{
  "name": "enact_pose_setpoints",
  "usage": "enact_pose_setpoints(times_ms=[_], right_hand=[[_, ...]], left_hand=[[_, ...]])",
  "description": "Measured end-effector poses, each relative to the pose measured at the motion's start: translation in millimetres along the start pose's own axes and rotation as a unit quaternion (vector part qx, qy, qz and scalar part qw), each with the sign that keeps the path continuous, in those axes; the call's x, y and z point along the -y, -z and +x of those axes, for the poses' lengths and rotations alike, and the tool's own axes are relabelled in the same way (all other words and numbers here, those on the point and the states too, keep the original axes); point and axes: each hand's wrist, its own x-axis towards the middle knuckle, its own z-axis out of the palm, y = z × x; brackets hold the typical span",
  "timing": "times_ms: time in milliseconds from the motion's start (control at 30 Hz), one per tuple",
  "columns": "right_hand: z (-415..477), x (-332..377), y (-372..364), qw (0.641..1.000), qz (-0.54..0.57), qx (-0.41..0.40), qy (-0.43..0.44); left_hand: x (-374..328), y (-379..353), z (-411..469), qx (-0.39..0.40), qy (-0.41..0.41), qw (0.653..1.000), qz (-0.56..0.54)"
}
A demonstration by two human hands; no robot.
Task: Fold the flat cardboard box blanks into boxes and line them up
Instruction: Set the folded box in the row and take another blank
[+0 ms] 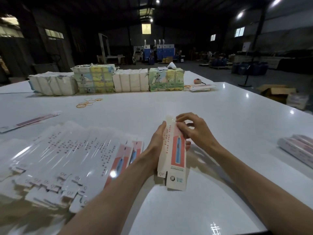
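Left: flat blanks (67, 158); right edge: boxes (296, 148); far: bundles (130, 82); table (169, 104) between passable.

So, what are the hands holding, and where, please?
One box blank: left hand grips its middle, right hand pinches its top end.

4 bndls (130, 82), 1 held box (177, 156)

The bench (220, 116) is white, smooth and highly glossy, with bright reflections; the box (177, 155) between left grip (157, 141) and right grip (193, 131) is thin printed cardboard, faintly sheened; the blanks (76, 155) left of the left grip are glossier card, streaked with glare; beyond the grips, rubber bands (88, 102) and paper-wrapped bundles (130, 82).
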Motion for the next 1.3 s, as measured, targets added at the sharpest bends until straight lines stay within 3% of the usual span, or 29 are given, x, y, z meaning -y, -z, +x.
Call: enact_pose_setpoints(times_ms=[133,333,567,733,833,1000,1133,1200,1300], right_hand=[[3.7,7.1,6.5,0.994,0.085,0.005,-0.064],[6.5,13.5,25.3,0.970,0.210,0.064,-0.108],[0.7,23.9,15.2,0.920,0.361,0.098,-0.117],[-0.2,24.6,-1.8,0.944,0.304,0.024,-0.121],[-6.8,22.3,-11.2,0.958,0.256,0.063,-0.114],[-10.7,23.9,-10.7,0.967,0.237,0.042,-0.079],[-8.7,22.0,-5.3,0.977,0.200,0.015,-0.075],[-7.7,23.0,-3.8,0.976,0.201,0.010,-0.082],[-6.6,25.0,-0.9,0.973,0.210,0.010,-0.099]], left_hand=[[-7.5,-2.8,-5.8,0.063,0.019,0.998,-0.026],[-14.9,-6.7,-4.5,0.126,0.034,0.991,0.024],[-12.0,-19.2,-0.7,0.100,0.059,0.993,-0.006],[-19.7,-12.6,0.5,0.070,0.065,0.982,-0.162],[-21.1,-7.3,0.3,0.078,0.046,0.977,-0.194],[-12.5,-6.3,1.9,-0.006,-0.023,0.997,-0.074],[-5.0,-6.5,3.8,-0.084,-0.124,0.989,0.017],[-5.1,-9.6,3.9,-0.084,-0.182,0.978,0.058],[-8.3,-19.3,-1.1,-0.030,-0.175,0.981,0.083]])
